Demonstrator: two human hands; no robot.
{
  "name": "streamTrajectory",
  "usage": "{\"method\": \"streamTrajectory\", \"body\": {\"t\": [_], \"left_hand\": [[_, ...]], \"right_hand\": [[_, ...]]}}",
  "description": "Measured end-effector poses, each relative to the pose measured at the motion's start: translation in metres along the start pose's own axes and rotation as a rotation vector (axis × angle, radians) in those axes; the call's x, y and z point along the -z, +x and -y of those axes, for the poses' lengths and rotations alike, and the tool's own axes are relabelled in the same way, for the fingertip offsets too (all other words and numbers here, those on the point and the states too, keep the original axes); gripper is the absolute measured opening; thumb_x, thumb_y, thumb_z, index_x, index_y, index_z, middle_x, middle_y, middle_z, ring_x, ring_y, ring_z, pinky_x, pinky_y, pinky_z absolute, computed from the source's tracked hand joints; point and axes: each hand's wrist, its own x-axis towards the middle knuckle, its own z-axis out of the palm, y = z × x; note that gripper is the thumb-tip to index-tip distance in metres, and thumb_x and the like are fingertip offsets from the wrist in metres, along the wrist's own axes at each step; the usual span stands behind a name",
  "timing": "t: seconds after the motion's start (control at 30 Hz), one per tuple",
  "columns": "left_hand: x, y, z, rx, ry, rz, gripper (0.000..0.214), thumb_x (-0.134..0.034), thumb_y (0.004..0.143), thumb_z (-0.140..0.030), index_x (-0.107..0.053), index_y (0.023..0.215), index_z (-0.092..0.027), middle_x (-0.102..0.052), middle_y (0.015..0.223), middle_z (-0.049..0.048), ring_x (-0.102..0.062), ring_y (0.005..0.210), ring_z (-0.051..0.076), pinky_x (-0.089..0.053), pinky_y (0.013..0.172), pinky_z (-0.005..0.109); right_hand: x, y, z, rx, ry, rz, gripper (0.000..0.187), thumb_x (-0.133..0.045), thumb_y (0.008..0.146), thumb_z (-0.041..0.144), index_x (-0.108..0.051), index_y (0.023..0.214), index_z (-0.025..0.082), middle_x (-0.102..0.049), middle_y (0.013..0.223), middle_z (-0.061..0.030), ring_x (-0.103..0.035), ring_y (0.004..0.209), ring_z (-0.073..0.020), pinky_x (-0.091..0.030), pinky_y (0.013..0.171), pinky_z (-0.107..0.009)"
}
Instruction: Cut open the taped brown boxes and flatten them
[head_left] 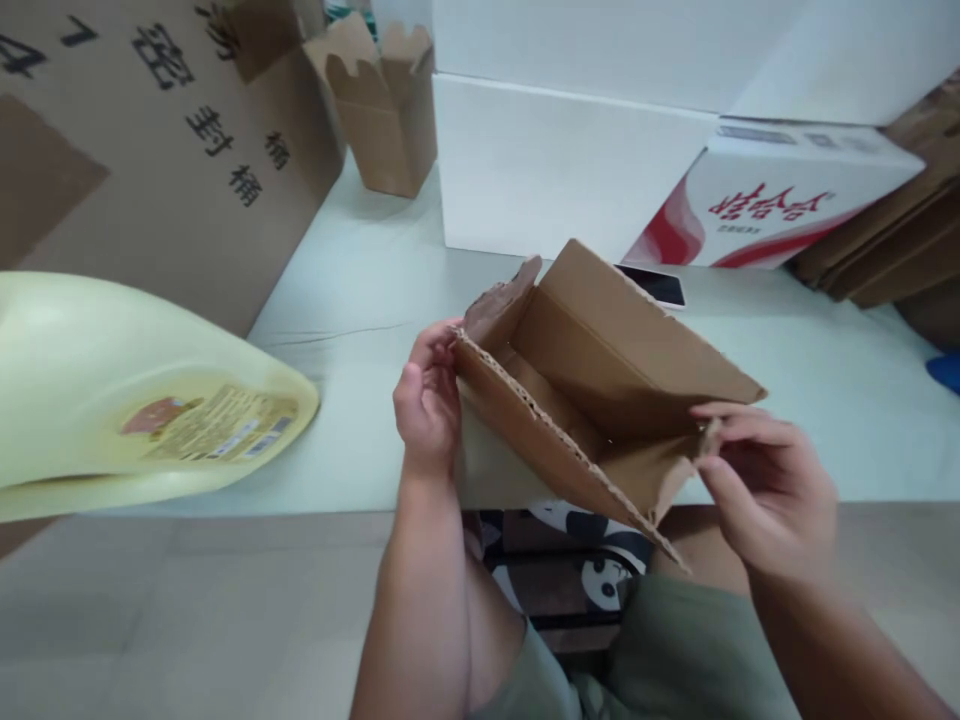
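At the near edge of the pale green counter (360, 400): brown corrugated cardboard box (585, 385), open side up, tilted, flaps splayed, held between both hands.
Left hand (430, 398): closed on the box's left corner, fingers curled at the torn edge.
Right hand (772, 490): thumb and fingers pinching a small flap at the box's right end.
Left side: pale yellow plastic jug (82, 385) with printed label; beyond it, large brown carton (172, 190) with black characters.
Back of counter: small notched brown cardboard box (390, 140), upright, beside plain white carton (555, 170).
Right rear: white carton with red print (772, 200); near its base, flat dark pale-rimmed object (660, 287), partly hidden.
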Motion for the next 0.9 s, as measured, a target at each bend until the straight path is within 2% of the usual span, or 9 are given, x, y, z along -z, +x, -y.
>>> {"method": "streamTrajectory", "body": {"t": [0.1,0.17,0.23,0.3,0.4,0.53,0.67,0.77,0.9], "left_hand": [[-0.004,-0.006,0.003,-0.012,0.124,0.151,0.058,-0.061,0.081,-0.076,-0.079,0.102,-0.025,-0.071,0.105,0.0097,-0.066,0.109,0.030,-0.050,0.098,0.040],[-0.003,-0.007,0.003,-0.106,0.274,0.221,0.055,-0.058,0.086,-0.074,-0.081,0.099,-0.026,-0.069,0.106,0.0093,-0.062,0.112,0.029,-0.047,0.104,0.040],[0.000,-0.005,0.004,-0.202,0.416,0.251,0.049,-0.059,0.091,-0.069,-0.081,0.091,-0.026,-0.066,0.105,0.0086,-0.060,0.114,0.027,-0.045,0.107,0.038],[0.004,-0.002,0.006,-0.227,0.496,0.247,0.043,-0.065,0.089,-0.066,-0.078,0.085,-0.025,-0.064,0.102,0.0067,-0.060,0.108,0.025,-0.047,0.101,0.036],[0.007,0.002,0.009,-0.200,0.562,0.231,0.045,-0.073,0.082,-0.068,-0.070,0.080,-0.023,-0.062,0.098,0.0045,-0.060,0.091,0.020,-0.050,0.085,0.034],[0.008,0.004,0.011,-0.252,0.617,0.225,0.039,-0.074,0.085,-0.062,-0.071,0.098,-0.026,-0.061,0.097,0.0034,-0.059,0.088,0.018,-0.051,0.082,0.032],[0.008,0.004,0.006,-0.420,0.716,0.277,0.035,-0.071,0.091,-0.051,-0.070,0.121,-0.033,-0.060,0.101,0.0025,-0.060,0.092,0.018,-0.054,0.087,0.034],[0.007,0.005,0.000,-0.516,0.844,0.331,0.022,-0.062,0.097,-0.035,-0.077,0.113,-0.032,-0.060,0.116,0.0050,-0.061,0.108,0.021,-0.054,0.097,0.038],[0.004,0.007,-0.009,-0.477,0.906,0.395,0.031,-0.055,0.095,-0.018,-0.082,0.101,-0.030,-0.061,0.127,0.0050,-0.061,0.116,0.022,-0.054,0.104,0.041]], "right_hand": [[0.002,-0.008,-0.009,0.059,-0.222,-0.026,0.017,-0.074,0.086,0.023,-0.073,0.100,0.033,-0.058,0.130,-0.0082,-0.064,0.090,-0.0209,-0.055,0.079,-0.044],[-0.002,-0.011,-0.014,0.047,-0.249,-0.102,0.041,-0.080,0.082,0.024,-0.070,0.119,0.039,-0.042,0.151,-0.0062,-0.062,0.103,-0.0219,-0.055,0.088,-0.043],[-0.009,-0.015,-0.017,-0.020,-0.111,-0.140,0.073,-0.080,0.082,0.026,-0.050,0.144,0.049,-0.042,0.154,-0.0047,-0.062,0.115,-0.0240,-0.056,0.092,-0.042],[-0.016,-0.019,-0.019,-0.088,0.075,-0.083,0.086,-0.072,0.090,0.024,-0.028,0.158,0.053,-0.054,0.146,-0.0047,-0.066,0.114,-0.0219,-0.059,0.089,-0.039],[-0.018,-0.024,-0.022,-0.085,0.179,0.011,0.079,-0.062,0.098,0.021,-0.024,0.162,0.047,-0.065,0.138,-0.0054,-0.070,0.113,-0.0215,-0.061,0.092,-0.041],[-0.008,-0.023,-0.024,0.072,0.080,0.163,0.041,-0.056,0.101,0.033,-0.063,0.141,0.029,-0.065,0.140,-0.0111,-0.064,0.129,-0.0307,-0.056,0.107,-0.051],[-0.002,-0.021,-0.018,0.103,0.111,0.240,0.045,-0.050,0.102,0.042,-0.064,0.143,0.029,-0.064,0.140,-0.0107,-0.062,0.132,-0.0317,-0.055,0.109,-0.049],[-0.002,-0.020,-0.013,0.116,0.132,0.276,0.047,-0.051,0.102,0.043,-0.062,0.146,0.029,-0.064,0.139,-0.0114,-0.061,0.134,-0.0322,-0.054,0.110,-0.048],[-0.001,-0.020,-0.010,0.148,0.112,0.283,0.051,-0.055,0.101,0.043,-0.058,0.151,0.029,-0.061,0.143,-0.0113,-0.061,0.133,-0.0314,-0.054,0.110,-0.046]]}}
